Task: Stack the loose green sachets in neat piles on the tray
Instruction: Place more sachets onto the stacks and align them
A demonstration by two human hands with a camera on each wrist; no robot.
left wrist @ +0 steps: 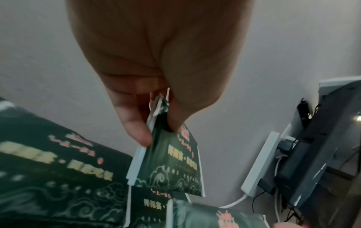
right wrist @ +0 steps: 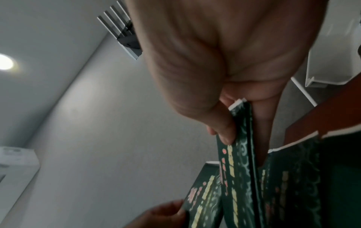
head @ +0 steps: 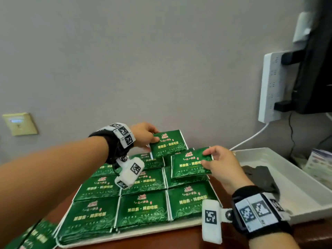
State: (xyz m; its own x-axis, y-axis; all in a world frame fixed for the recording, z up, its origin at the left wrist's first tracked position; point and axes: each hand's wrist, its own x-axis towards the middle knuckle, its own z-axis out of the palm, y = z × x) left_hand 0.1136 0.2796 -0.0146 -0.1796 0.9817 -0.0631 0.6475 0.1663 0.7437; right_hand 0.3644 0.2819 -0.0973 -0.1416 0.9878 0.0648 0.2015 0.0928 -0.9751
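Up at the back of the tray [head: 125, 235], each hand holds one green sachet above the piles [head: 142, 200]. The left hand [head: 143, 134] pinches the left edge of its sachet [head: 168, 143], thumb on the printed face and fingers beneath; the packet juts rightward from the grip, lifted over the rear row. From the left wrist, that sachet [left wrist: 175, 163] hangs below the thumb and fingertips [left wrist: 136, 131], held by its upper corner. The right hand [head: 221, 165] grips the right edge of a second sachet [head: 188, 163], which reaches leftward from the fingers and sits low over the right rear pile, whether touching it I cannot tell. From the right wrist, this packet [right wrist: 237, 177] shows edge-on, clamped between thumb [right wrist: 222, 128] and fingers. Both held sachets lie near each other, the left one higher and farther back. Beside the right wrist stands a white bin [head: 305, 196].
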